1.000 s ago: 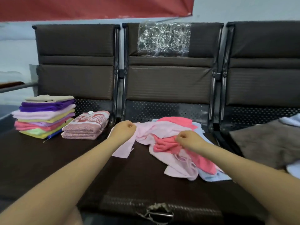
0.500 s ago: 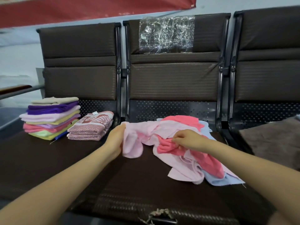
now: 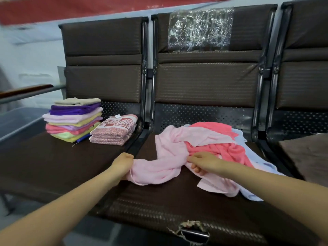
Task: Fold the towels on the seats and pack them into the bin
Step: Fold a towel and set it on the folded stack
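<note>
Your left hand (image 3: pixel 123 164) is curled tight around one end of the pale pink towel (image 3: pixel 159 167), at the seam between the left seat (image 3: pixel 53 162) and the middle seat (image 3: pixel 159 201). Your right hand (image 3: pixel 204 163) pinches the same towel farther along, fingers tucked under a fold at the edge of the pile. Between your hands the towel is bunched into a loose rope whose long axis runs left to right across the middle seat, then climbs toward the backrest. Its far part lies over a coral towel (image 3: pixel 229 150), with a light blue towel (image 3: pixel 255 157) under both. On the left seat sits a stack of folded towels (image 3: pixel 74 119) in several colours, and just beside it a folded patterned pink towel (image 3: pixel 113 132). A brown cloth (image 3: pixel 307 155) lies on the right seat.
</note>
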A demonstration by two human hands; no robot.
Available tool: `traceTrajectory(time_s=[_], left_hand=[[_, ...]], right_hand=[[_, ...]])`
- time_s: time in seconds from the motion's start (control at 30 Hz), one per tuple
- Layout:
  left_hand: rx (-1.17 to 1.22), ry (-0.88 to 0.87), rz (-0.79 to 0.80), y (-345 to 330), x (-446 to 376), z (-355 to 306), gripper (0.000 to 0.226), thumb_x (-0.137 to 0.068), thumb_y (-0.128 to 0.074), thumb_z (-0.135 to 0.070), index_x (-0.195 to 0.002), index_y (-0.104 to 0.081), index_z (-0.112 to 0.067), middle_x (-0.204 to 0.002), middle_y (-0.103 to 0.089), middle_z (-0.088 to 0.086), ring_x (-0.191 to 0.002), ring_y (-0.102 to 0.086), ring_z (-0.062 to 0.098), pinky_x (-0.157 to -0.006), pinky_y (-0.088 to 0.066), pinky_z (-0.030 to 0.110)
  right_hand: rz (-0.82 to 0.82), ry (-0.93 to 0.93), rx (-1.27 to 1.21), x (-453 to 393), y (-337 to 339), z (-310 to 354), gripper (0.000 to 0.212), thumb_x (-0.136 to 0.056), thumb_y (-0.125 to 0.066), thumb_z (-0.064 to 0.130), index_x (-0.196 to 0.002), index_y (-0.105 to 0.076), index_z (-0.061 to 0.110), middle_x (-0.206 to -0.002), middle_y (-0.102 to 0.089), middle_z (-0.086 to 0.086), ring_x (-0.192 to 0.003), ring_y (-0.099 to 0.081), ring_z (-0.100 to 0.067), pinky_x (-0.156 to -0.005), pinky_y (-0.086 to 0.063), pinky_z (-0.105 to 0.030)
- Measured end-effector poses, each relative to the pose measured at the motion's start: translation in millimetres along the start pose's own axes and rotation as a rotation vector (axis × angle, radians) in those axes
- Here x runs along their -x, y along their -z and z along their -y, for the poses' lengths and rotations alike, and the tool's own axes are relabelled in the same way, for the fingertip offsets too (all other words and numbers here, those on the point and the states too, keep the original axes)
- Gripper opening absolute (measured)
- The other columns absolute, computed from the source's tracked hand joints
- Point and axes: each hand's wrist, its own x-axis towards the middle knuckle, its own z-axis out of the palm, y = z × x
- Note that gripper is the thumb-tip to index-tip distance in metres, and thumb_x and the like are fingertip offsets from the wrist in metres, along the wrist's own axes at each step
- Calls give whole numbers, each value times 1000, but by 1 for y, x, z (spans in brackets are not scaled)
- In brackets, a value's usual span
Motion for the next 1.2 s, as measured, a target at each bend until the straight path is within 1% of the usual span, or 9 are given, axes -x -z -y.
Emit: traceTrajectory(time_s=[0.17,0.3,0.43,0.53,0.63,0.73,0.87,1.07,1.2], left_hand=[[-292,-483,-143,12,-2,16,31,-94,-50,-21,-124,-58,-19,-120,-55,7,-114,-53,23,-100,-41,34],[-331,-769,0,-13,6,7,35,-90,-61,-37,-121,-63,-21,-115,-58,-2,-109,-54,12,-97,-42,29],[-484,-840,83,-35,8,0,30,-89,-60,-39,-73,-60,-14,-76,-53,-1,-73,-48,12,-72,-41,34],[-5,-764,105,-31,16,-14,40,-93,-58,-30,-67,-49,0,-65,-44,3,-63,-40,9,-63,-34,31],[496,-571,65,-18,33,-31,25,-93,-58,-23,-79,-63,-3,-76,-60,4,-72,-52,10,-66,-41,27],[750,-338,47,-7,42,-29,13,-82,-64,-25,-78,-71,-15,-80,-71,3,-75,-62,15,-69,-47,30],[813,-118,-104,3,28,-8,21,-95,-51,-28,-78,-54,-17,-79,-56,3,-82,-54,22,-76,-44,34],[786,64,-119,25,6,10,20,-91,-53,-23,-80,-62,-9,-92,-63,13,-85,-57,27,-82,-44,37],[746,17,64,31,6,14,25,-87,-69,-26,-92,-69,-1,-95,-69,17,-84,-64,28,-75,-52,33]], right_hand=[[-1,-21,-171,-11,-12,5,18,-99,-49,24,-85,-48,12,-69,-46,-4,-54,-40,-12,-45,-35,-19],[46,16,-279,-15,-12,2,16,-98,-47,14,-83,-44,13,-68,-43,-5,-49,-33,-9,-41,-24,-17],[-35,30,-291,-6,-12,4,24,-94,-56,14,-71,-49,12,-60,-46,-3,-47,-38,-9,-42,-27,-19],[-90,124,-485,-1,-7,25,23,-93,-60,19,-71,-57,15,-57,-52,2,-55,-48,-12,-55,-35,-25],[-104,171,-681,-1,-2,52,16,-94,-58,23,-85,-66,14,-73,-64,-2,-61,-61,-10,-55,-41,-24],[-88,228,-179,-3,-14,45,18,-95,-59,29,-101,-68,15,-80,-60,4,-58,-54,0,-51,-41,-14],[33,369,684,-17,-34,2,40,-90,-60,45,-126,-60,27,-100,-52,1,-98,-45,-14,-88,-38,-28],[114,373,492,-19,-23,7,13,-93,-60,27,-89,-66,16,-83,-60,8,-80,-53,-7,-73,-41,-24],[-24,252,-281,4,5,25,16,-96,-55,18,-91,-65,7,-90,-60,-9,-84,-59,-21,-79,-54,-37]])
